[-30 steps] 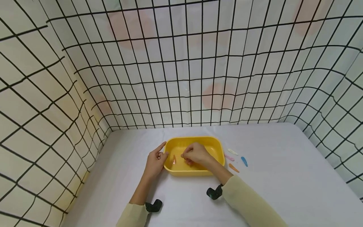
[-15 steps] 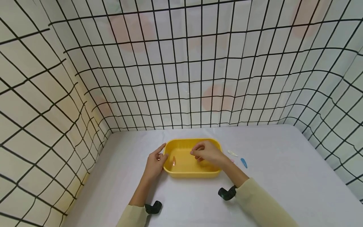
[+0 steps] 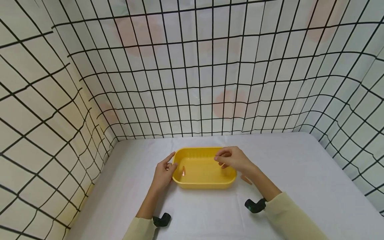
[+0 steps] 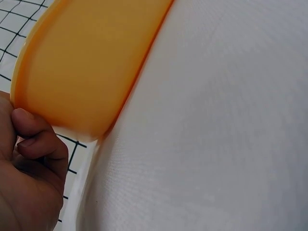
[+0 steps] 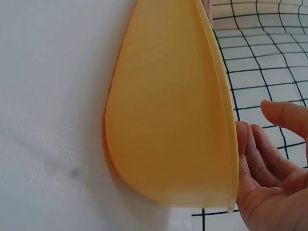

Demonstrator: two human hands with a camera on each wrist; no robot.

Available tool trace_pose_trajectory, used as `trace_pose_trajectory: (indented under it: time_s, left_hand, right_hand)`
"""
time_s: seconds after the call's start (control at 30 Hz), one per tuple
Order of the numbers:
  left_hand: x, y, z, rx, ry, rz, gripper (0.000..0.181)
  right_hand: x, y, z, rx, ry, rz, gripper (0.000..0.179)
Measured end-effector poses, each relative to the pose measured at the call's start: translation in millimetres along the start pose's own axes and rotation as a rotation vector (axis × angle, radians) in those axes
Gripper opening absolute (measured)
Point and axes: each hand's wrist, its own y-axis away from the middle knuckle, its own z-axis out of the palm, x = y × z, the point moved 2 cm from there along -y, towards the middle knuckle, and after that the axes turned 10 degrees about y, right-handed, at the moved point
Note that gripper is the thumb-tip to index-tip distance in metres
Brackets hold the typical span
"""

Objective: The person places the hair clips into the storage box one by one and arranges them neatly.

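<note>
A yellow tray (image 3: 204,185) rests on the white-covered table. My left hand (image 3: 163,173) holds its left end, thumb at the rim and index finger stretched along the outside; in the left wrist view the other fingers are curled by the wall. Inside the tray, near that end, lies an orange-red snap hair clip (image 3: 184,171). Over the tray's right end is my right hand (image 3: 235,159), fingers loosely bent. The right wrist view shows its thumb apart from the fingers and nothing between them. Beside the tray an orange hair clip (image 3: 246,179) is partly covered by the right forearm.
Black wire grid panels (image 3: 192,76) backed by pale cloth enclose the table at the back and sides. The white tablecloth (image 3: 300,173) spreads out right of the tray. A small black device (image 3: 255,206) sits on each wrist.
My right hand has moved right, from the tray's middle to its right end. The blue, white and pink clips seen earlier are now hidden behind it. The left hand stays put.
</note>
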Motion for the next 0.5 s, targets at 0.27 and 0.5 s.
trace_pose_trajectory:
  time_s: [0.27, 0.5]
  left_hand:
    - [0.5, 0.0, -1.0, 0.000, 0.001, 0.024, 0.054]
    - [1.5, 0.6, -0.8, -0.006, 0.011, 0.002, 0.054]
  right_hand:
    - [10.3, 9.2, -20.8, 0.007, -0.013, -0.026, 0.033]
    - [21.1, 19.5, -40.9, 0.044, 0.037, -0.020, 0.038]
